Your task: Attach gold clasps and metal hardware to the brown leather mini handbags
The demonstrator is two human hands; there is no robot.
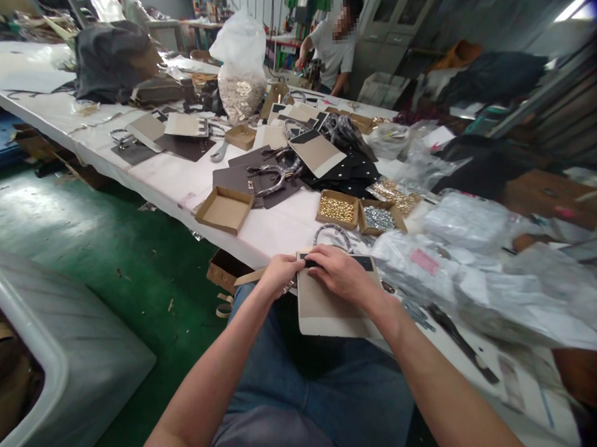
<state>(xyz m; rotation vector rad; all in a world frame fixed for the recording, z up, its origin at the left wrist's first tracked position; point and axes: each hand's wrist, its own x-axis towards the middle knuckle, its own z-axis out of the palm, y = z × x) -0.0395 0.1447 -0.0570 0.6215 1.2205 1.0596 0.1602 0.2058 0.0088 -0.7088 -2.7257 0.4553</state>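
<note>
A beige flat panel (328,310) with a dark strip along its far edge lies over the table's near edge, above my lap. My left hand (279,275) pinches the panel's left far corner; its fingertips are partly hidden. Across the panel's dark strip, my right hand (342,274) has its fingers curled and pressed together near the left hand. Whether a small part lies under those fingers is hidden. Just beyond the panel, a plastic-wrapped curved handle (332,234) rests on the table.
Shallow boxes hold gold hardware (336,208) and silver hardware (378,217). An open cardboard tray (225,209) sits left of them. Plastic bags (468,221) crowd the right side. A co-worker (332,51) is at the far end. A grey bin (85,348) stands at left.
</note>
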